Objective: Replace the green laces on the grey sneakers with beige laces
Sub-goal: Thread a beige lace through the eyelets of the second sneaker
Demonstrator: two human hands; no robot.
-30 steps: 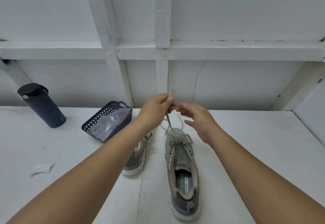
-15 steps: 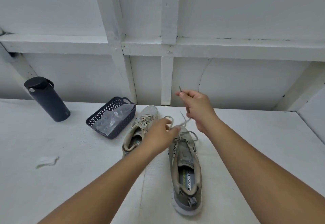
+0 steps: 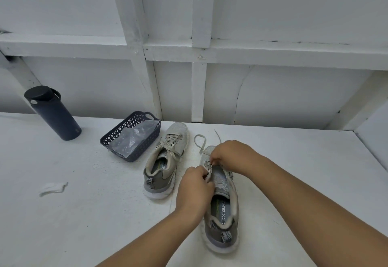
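Head view, left to right: dark bottle (image 3: 55, 114), basket (image 3: 131, 135), laced grey sneaker (image 3: 164, 159). Left hand (image 3: 194, 189), fingers curled, pinches the eyelet edge of the near sneaker (image 3: 220, 199). Right hand (image 3: 233, 155) pinches the beige lace (image 3: 199, 143) at that eyelet; lace loops past the toe.

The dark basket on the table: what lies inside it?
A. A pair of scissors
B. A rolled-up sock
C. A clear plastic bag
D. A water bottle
C: the basket holds a crumpled clear plastic bag; the bottle stands apart, to its left on the table.
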